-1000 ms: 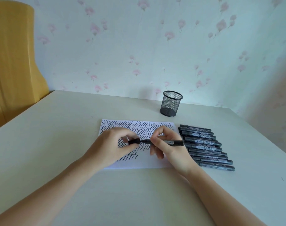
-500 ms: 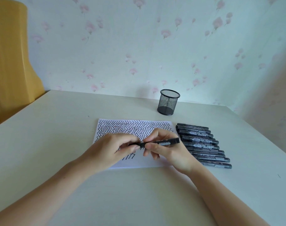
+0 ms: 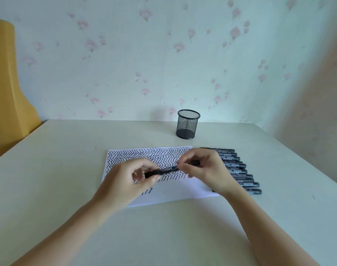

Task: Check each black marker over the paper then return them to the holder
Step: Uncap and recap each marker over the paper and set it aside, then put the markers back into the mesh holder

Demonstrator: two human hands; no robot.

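Both hands hold one black marker point(image 3: 166, 171) level above the white paper point(image 3: 175, 191), which is covered with black zigzag lines. My left hand point(image 3: 125, 181) pinches its left end, where the cap sits. My right hand point(image 3: 204, 169) grips the barrel on the right. Several more black markers point(image 3: 238, 170) lie in a row on the table just right of the paper, partly hidden by my right hand. The black mesh holder point(image 3: 188, 124) stands upright beyond the paper with nothing visible in it.
The pale table point(image 3: 67, 169) runs to a flowered wall at the back. A yellow chair back point(image 3: 8, 93) stands off the table's left edge. The table's right edge runs close past the marker row.
The marker's cap, held apart from the tip a second ago, is now closed onto the barrel. The hands have drawn together over the paper.
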